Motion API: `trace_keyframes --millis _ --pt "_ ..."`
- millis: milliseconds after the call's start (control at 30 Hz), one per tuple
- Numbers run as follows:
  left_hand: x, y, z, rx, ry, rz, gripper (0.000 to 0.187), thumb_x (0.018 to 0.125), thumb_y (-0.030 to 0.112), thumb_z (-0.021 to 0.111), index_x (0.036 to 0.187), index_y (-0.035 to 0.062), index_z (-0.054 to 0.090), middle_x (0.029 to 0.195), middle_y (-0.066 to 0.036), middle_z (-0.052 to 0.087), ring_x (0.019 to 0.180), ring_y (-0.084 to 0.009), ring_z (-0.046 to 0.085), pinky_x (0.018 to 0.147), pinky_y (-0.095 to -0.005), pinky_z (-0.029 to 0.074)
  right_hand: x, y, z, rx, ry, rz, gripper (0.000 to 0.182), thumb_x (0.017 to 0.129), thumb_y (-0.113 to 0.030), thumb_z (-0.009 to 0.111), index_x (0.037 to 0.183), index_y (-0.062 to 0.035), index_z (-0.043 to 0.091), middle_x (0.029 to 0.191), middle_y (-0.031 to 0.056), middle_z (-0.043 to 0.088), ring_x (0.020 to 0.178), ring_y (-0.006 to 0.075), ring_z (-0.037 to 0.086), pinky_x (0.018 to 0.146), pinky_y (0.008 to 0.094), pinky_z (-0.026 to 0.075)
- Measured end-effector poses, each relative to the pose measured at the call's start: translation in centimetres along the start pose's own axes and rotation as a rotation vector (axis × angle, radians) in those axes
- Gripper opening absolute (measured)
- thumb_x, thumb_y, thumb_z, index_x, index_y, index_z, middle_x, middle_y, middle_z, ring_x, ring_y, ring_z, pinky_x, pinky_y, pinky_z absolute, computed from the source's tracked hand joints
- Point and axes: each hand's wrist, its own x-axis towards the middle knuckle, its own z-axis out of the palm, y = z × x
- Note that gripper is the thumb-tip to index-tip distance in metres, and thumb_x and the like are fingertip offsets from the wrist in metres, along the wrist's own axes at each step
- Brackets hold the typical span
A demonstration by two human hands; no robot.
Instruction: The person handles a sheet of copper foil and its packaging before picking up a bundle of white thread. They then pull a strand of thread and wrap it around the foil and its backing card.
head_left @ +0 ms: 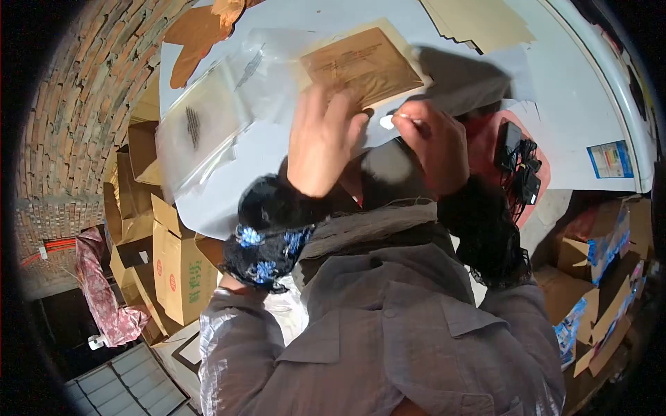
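My left hand (322, 139) is over the near left edge of a flat brown packet (374, 66) with printed text, which lies in a clear plastic sleeve. Its fingers are apart and slightly blurred, with the thumb off to the side; I see nothing held in them. Just to the right, my right hand (438, 142) pinches a small white piece (387, 122) between thumb and forefinger, close to the packet's near edge. What the piece is, I cannot make out. Clear printed plastic bags (201, 125) lie in a stack left of my left hand.
Black adapters with cables (520, 159) rest on a pink sheet at the right. Cream sheets (479, 24) and brown pieces (198, 35) lie at the far side of the white table (562, 90). Cardboard boxes (177, 267) stand at left, and opened boxes (572, 298) at right.
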Motion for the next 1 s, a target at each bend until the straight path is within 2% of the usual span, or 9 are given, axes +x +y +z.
trace_keyframes --millis 167,267,367,500,600,700,800,900,1000 --pt "1.0 -2.0 0.5 0.144 -0.2 0.064 0.037 0.083 0.022 0.069 0.116 0.0061 0.06 0.107 -0.012 0.06 0.097 -0.0343 0.058 0.084 -0.0423 0.047 1.6 1.6 -0.2 -0.08 0.033 -0.041 0.01 0.085 -0.011 0.067 0.09 -0.0057 0.059 0.084 0.0122 0.066 0.075 0.0273 0.068 0.065 0.0359 0.052" --pt "1.1 -1.9 0.6 0.114 -0.221 0.04 0.036 0.084 0.024 0.068 0.114 0.0061 0.06 0.106 -0.011 0.061 0.097 -0.0329 0.059 0.081 -0.0413 0.05 1.7 1.9 -0.2 -0.104 0.023 -0.031 0.011 0.084 -0.011 0.067 0.089 -0.006 0.058 0.084 0.0121 0.066 0.078 0.0286 0.067 0.066 0.0368 0.052" --pt "1.2 -2.1 0.8 0.181 -0.258 0.04 0.031 0.086 0.025 0.066 0.111 0.0063 0.061 0.103 -0.01 0.062 0.094 -0.0312 0.061 0.075 -0.0398 0.053 1.8 2.2 -0.2 -0.136 0.02 -0.057 0.012 0.083 -0.011 0.068 0.088 -0.0067 0.058 0.084 0.012 0.066 0.078 0.0303 0.067 0.067 0.0379 0.052" --pt "1.4 -2.6 1.0 0.315 -0.223 0.179 0.026 0.088 0.023 0.064 0.109 0.0077 0.059 0.094 -0.008 0.061 0.086 -0.0277 0.063 0.063 -0.0371 0.055 2.2 2.5 -0.1 -0.185 0.031 -0.096 0.014 0.082 -0.011 0.07 0.088 -0.0075 0.058 0.085 0.0122 0.066 0.078 0.032 0.065 0.068 0.04 0.051" --pt "1.5 -2.8 1.3 0.404 -0.236 0.239 0.02 0.087 0.019 0.063 0.102 0.0087 0.056 0.087 -0.008 0.059 0.079 -0.0258 0.064 0.055 -0.0359 0.054 2.4 3.1 0.0 -0.254 0.036 -0.216 0.015 0.081 -0.012 0.071 0.089 -0.0079 0.059 0.086 0.0111 0.064 0.082 0.0305 0.065 0.069 0.0405 0.052" --pt "1.9 -3.3 1.3 0.383 -0.224 0.247 0.016 0.086 0.016 0.062 0.096 0.0093 0.051 0.079 -0.007 0.057 0.074 -0.0246 0.064 0.052 -0.0358 0.053 2.8 3.4 0.1 -0.531 -0.007 -0.485 0.013 0.079 -0.01 0.072 0.09 -0.0094 0.065 0.086 0.0027 0.063 0.078 0.0195 0.063 0.067 0.0324 0.051" --pt "2.1 -3.5 1.4 0.338 -0.196 0.215 0.015 0.086 0.014 0.061 0.091 0.0092 0.049 0.074 -0.007 0.056 0.07 -0.0251 0.064 0.051 -0.0367 0.053 3.1 3.0 0.6 -0.543 -0.026 -0.549 0.014 0.078 -0.01 0.071 0.09 -0.0106 0.065 0.089 0.0008 0.062 0.085 0.0195 0.062 0.071 0.0334 0.052" --pt "2.2 -3.6 1.3 0.276 -0.173 0.184 0.014 0.086 0.014 0.061 0.092 0.0088 0.049 0.072 -0.008 0.057 0.067 -0.027 0.064 0.052 -0.0385 0.052 3.9 1.8 0.8 -0.566 -0.067 -0.606 0.013 0.077 -0.008 0.07 0.088 -0.0105 0.065 0.087 0.0015 0.061 0.083 0.0203 0.061 0.071 0.0337 0.051" --pt "2.3 -3.9 1.1 0.215 -0.186 0.131 0.014 0.087 0.014 0.061 0.092 0.0085 0.049 0.074 -0.01 0.06 0.066 -0.0295 0.064 0.053 -0.0409 0.052 4.3 1.9 1.4 -0.615 -0.057 -0.652 0.016 0.074 -0.017 0.063 0.09 -0.0137 0.064 0.088 0.002 0.057 0.084 0.0191 0.057 0.074 0.0315 0.052"
